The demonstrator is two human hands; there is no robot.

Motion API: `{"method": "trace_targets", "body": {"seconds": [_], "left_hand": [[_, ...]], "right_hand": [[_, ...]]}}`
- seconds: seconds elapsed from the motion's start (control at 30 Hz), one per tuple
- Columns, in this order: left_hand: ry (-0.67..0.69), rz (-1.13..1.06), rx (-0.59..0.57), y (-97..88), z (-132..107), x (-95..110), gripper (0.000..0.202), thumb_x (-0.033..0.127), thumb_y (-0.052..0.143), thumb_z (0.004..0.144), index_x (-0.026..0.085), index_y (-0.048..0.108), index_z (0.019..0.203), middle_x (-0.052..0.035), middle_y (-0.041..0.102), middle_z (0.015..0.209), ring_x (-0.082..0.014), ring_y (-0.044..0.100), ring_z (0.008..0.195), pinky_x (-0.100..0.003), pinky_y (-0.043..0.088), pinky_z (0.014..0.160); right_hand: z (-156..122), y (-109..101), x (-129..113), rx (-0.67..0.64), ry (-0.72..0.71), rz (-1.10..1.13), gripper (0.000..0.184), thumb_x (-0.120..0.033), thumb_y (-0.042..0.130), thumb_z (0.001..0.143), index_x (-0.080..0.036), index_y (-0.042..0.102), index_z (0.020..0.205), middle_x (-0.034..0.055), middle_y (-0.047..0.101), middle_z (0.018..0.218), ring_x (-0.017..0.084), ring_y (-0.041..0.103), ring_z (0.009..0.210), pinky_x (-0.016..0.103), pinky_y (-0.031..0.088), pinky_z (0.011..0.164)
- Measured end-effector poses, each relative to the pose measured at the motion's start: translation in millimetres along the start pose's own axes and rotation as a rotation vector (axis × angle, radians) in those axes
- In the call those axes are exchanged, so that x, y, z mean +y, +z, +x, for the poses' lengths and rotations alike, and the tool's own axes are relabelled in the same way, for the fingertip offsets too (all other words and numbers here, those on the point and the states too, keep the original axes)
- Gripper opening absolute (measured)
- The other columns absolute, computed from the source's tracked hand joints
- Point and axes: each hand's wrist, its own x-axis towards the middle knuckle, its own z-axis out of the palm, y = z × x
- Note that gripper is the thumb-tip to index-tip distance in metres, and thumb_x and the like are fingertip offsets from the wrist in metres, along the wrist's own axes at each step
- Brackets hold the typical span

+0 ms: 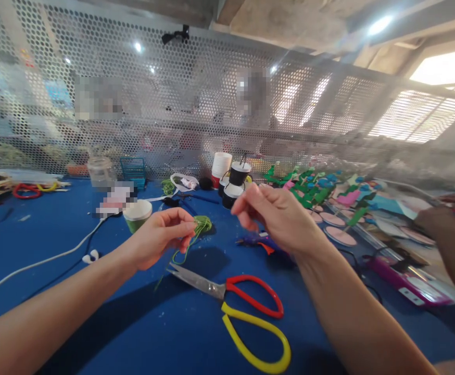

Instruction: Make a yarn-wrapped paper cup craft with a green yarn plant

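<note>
You are pinching a small bundle of thin green thread (pixel 202 225) between the thumb and fingers of your left hand (pixel 161 237), holding it just above the blue counter (pixel 95 312) near the middle of the view, with loose strands trailing down toward 6 o'clock. Your right hand (pixel 278 216) is hovering just at 3 o'clock of the bundle, apart from it. Its fingers (pixel 247 208) are drawn narrow, curled in toward the thumb; it is blurred, and I cannot tell whether it is gripping a fine strand or nothing at all.

The long-handled scissors with one red loop and one yellow loop (pixel 235 297) are lying flat on the counter at 6 o'clock of your hands, steel blades pointing toward your left wrist, untouched. A white paper cup with a green band (pixel 137 214) is standing at 10 o'clock of the bundle, and black thread spools with white rims (pixel 235 182) are sitting at 12 o'clock. Another person's forearm (pixel 446 245) is resting at the far 3 o'clock edge, beside pink discs and green cut-outs (pixel 321 195).

By my reading, you are working the thread into shape with both hands. The right fingers will need to be closing on a loose end while the left is keeping the bundle steady.
</note>
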Motion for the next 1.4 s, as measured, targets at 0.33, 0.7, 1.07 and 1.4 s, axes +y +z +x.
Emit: {"method": "trace_targets", "body": {"seconds": [0.33,0.7,1.07,1.4], "left_hand": [[-0.023,-0.043,0.015,3.1,-0.6,-2.0,0.015,0.023,0.059,0.069,0.014,0.048,0.066,0.0049,0.049,0.052,-0.0045,0.047,0.045,-0.017,0.039,0.044],[-0.019,-0.020,0.068,3.9,-0.6,-5.3,0.016,0.025,0.061,0.067,0.014,0.049,0.067,0.0043,0.051,0.055,-0.0049,0.047,0.045,-0.018,0.041,0.044],[-0.010,0.012,0.036,7.4,-4.3,-2.5,0.018,0.026,0.061,0.067,0.014,0.048,0.065,0.0052,0.049,0.053,-0.0048,0.047,0.045,-0.018,0.041,0.044],[0.053,0.204,0.140,7.8,-1.2,-6.1,0.015,0.026,0.057,0.070,0.014,0.048,0.069,0.0044,0.053,0.054,-0.0065,0.050,0.046,-0.020,0.043,0.047]], "right_hand": [[-0.6,40.3,28.1,-0.119,0.189,0.335,0.048,-0.051,0.039,0.077,-0.013,0.065,0.091,0.0015,0.048,0.062,0.008,0.044,0.054,0.022,0.038,0.045],[-3.0,44.5,29.5,-0.077,0.263,0.523,0.042,-0.049,0.049,0.073,-0.013,0.068,0.081,0.0041,0.052,0.066,0.009,0.044,0.059,0.020,0.037,0.042],[-2.5,44.2,28.4,-0.061,0.288,0.533,0.044,-0.052,0.050,0.070,-0.013,0.068,0.079,0.0058,0.055,0.071,0.009,0.043,0.057,0.019,0.036,0.041],[-4.5,52.6,30.1,-0.007,0.244,0.459,0.039,-0.047,0.049,0.073,-0.014,0.068,0.081,0.0040,0.052,0.067,0.009,0.041,0.058,0.020,0.037,0.041]]}}
